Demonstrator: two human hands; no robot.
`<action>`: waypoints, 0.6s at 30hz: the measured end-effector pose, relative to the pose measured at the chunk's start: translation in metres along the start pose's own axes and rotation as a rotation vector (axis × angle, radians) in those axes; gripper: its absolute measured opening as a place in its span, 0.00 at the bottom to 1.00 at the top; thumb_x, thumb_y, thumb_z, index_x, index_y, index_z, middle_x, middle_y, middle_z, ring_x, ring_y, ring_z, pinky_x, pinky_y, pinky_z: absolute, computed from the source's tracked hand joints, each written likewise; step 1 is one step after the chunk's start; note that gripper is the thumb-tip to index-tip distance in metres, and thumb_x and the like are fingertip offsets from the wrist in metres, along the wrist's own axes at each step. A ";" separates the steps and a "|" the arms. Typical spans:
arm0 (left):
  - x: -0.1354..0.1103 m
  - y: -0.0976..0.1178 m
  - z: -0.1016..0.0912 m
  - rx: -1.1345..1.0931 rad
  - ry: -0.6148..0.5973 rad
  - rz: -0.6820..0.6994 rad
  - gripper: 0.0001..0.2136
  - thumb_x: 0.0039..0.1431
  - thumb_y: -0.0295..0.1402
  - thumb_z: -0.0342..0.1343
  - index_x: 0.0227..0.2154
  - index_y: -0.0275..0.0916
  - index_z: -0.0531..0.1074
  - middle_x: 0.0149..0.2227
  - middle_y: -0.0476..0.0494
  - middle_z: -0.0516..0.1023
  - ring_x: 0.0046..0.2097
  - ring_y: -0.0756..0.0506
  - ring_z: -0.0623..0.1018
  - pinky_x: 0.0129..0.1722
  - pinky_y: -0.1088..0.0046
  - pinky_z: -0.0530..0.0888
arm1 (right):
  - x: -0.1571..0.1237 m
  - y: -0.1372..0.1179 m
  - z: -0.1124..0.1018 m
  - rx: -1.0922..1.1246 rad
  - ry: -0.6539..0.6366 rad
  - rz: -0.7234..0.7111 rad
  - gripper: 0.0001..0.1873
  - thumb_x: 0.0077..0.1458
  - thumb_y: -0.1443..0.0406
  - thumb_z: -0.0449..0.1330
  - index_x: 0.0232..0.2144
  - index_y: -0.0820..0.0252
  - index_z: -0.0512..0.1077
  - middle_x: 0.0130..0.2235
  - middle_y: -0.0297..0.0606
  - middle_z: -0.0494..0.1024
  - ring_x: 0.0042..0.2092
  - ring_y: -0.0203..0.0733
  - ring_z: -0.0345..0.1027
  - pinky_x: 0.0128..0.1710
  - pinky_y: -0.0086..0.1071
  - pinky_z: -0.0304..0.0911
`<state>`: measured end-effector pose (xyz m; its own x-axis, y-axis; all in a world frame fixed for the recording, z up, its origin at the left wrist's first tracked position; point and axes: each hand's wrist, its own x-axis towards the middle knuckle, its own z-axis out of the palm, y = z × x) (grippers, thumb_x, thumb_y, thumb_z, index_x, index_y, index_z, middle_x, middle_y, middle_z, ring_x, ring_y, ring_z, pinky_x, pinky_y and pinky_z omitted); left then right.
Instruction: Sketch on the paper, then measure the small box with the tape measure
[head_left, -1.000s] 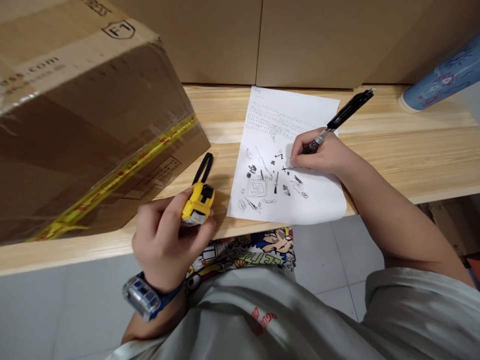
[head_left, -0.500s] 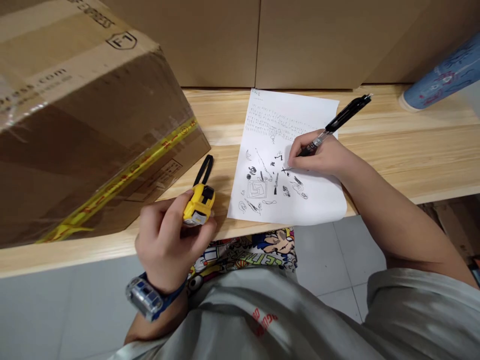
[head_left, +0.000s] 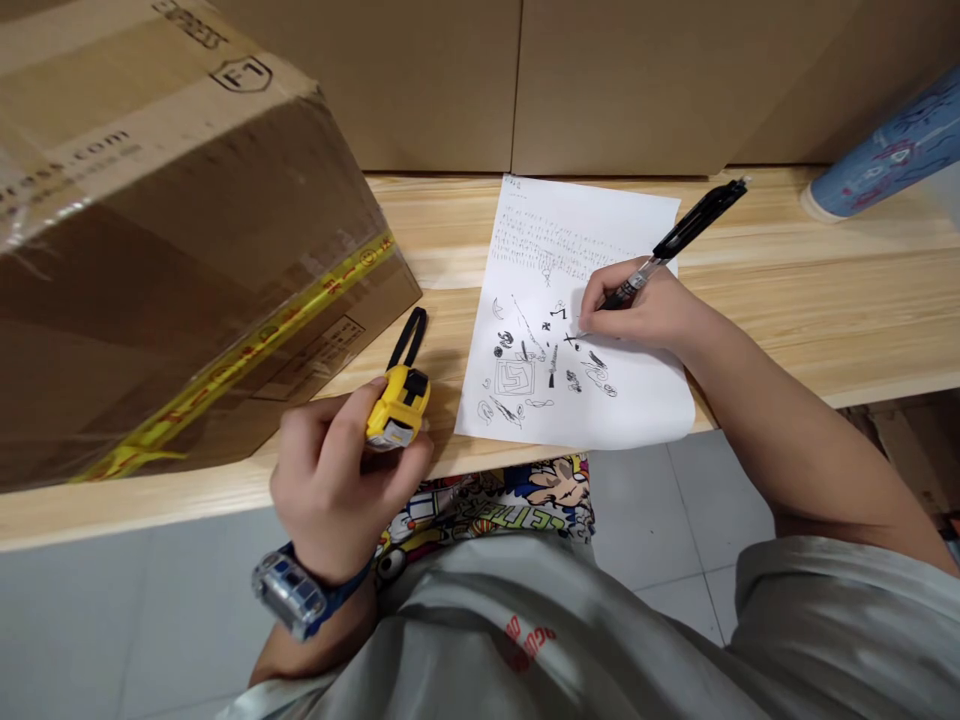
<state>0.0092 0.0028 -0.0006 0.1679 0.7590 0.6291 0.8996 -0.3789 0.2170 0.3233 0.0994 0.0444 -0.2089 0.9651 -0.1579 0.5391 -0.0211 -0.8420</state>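
My left hand [head_left: 334,480] is closed around a small yellow tape measure [head_left: 398,405] at the front edge of the wooden desk [head_left: 825,300]; its black wrist strap [head_left: 409,337] lies on the wood behind it. A blue watch sits on that wrist. My right hand [head_left: 645,310] grips a black pen [head_left: 675,240] with the tip down on a white sheet of paper [head_left: 577,310]. The sheet carries small handwriting at the top and several black doodles lower down.
A large cardboard box [head_left: 172,230] with yellow tape fills the desk's left side. A blue patterned cylinder [head_left: 885,150] lies at the back right. Wooden panels stand behind the desk. Grey floor tiles [head_left: 675,510] show below the desk edge.
Almost nothing differs. The pen tip has shifted very slightly on the paper and my left hand has edged a little to the right with the tape measure.
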 end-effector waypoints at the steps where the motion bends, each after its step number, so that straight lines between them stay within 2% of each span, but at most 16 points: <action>1: 0.000 0.000 0.000 0.001 0.000 -0.002 0.19 0.56 0.32 0.64 0.51 0.40 0.75 0.38 0.39 0.77 0.37 0.44 0.78 0.34 0.66 0.77 | 0.000 0.000 0.000 0.004 -0.001 -0.001 0.06 0.41 0.72 0.64 0.19 0.59 0.72 0.22 0.34 0.72 0.26 0.35 0.61 0.27 0.34 0.54; 6: 0.000 0.002 0.000 0.011 0.005 -0.009 0.18 0.56 0.33 0.64 0.51 0.38 0.76 0.37 0.39 0.77 0.36 0.44 0.78 0.34 0.66 0.76 | -0.002 -0.001 0.002 -0.008 0.021 -0.001 0.07 0.41 0.73 0.63 0.18 0.59 0.70 0.22 0.34 0.71 0.26 0.34 0.60 0.26 0.34 0.53; 11: 0.000 0.001 0.000 0.013 0.001 -0.012 0.20 0.56 0.34 0.64 0.52 0.42 0.75 0.38 0.41 0.77 0.36 0.44 0.78 0.34 0.67 0.76 | -0.003 -0.003 0.002 0.013 0.024 0.009 0.06 0.41 0.71 0.64 0.18 0.58 0.72 0.23 0.35 0.73 0.28 0.37 0.63 0.27 0.35 0.56; 18: -0.001 0.001 0.000 -0.016 0.000 -0.016 0.20 0.56 0.33 0.65 0.52 0.40 0.76 0.38 0.40 0.77 0.37 0.45 0.77 0.35 0.68 0.76 | -0.002 -0.002 0.001 0.012 0.017 0.008 0.06 0.40 0.71 0.65 0.18 0.58 0.72 0.22 0.34 0.73 0.28 0.37 0.64 0.27 0.34 0.57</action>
<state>0.0096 0.0021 -0.0009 0.1533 0.7648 0.6257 0.8957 -0.3750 0.2389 0.3217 0.0971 0.0463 -0.1904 0.9692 -0.1560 0.5311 -0.0320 -0.8467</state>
